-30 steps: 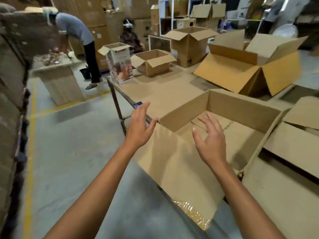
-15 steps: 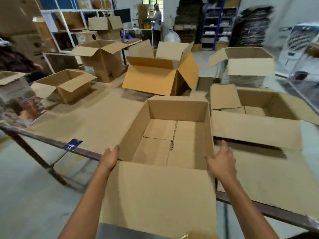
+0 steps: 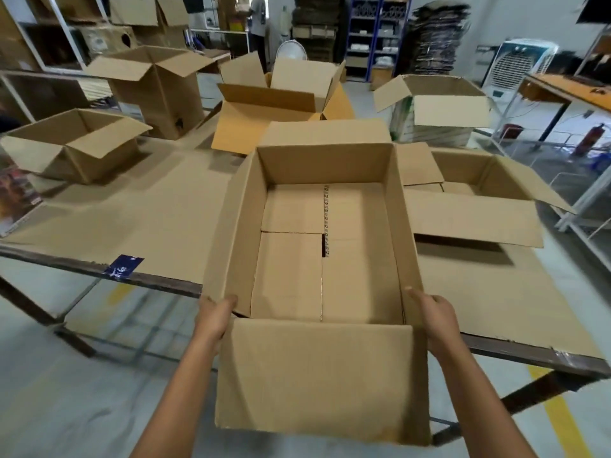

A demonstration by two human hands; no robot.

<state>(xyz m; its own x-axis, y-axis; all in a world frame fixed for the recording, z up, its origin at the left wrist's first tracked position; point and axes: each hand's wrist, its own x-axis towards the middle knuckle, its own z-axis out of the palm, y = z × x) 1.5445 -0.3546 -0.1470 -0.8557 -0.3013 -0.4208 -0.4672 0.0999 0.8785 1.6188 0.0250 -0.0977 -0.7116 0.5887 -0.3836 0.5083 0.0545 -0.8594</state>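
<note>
A large open cardboard box (image 3: 324,166) lies on the table right in front of me, empty, with its bottom flaps folded shut. Its near flap (image 3: 317,378) hangs down over the table edge toward me. My left hand (image 3: 214,317) grips the box's near left corner, thumb over the rim and fingers hidden behind the wall. At the near right corner my right hand (image 3: 433,317) holds the outside of the wall, with the thumb lying along the wall's top edge.
A cardboard sheet (image 3: 148,209) covers the table. Other open boxes stand left (image 3: 76,143), back left (image 3: 158,90), behind (image 3: 274,117) and right (image 3: 469,206). A blue card (image 3: 124,266) lies at the table's front edge. A person (image 3: 256,14) stands far back near shelves.
My view has swung right to face the box squarely. Both hands went from the air onto the box's near corners, and the box now sits closer to me.
</note>
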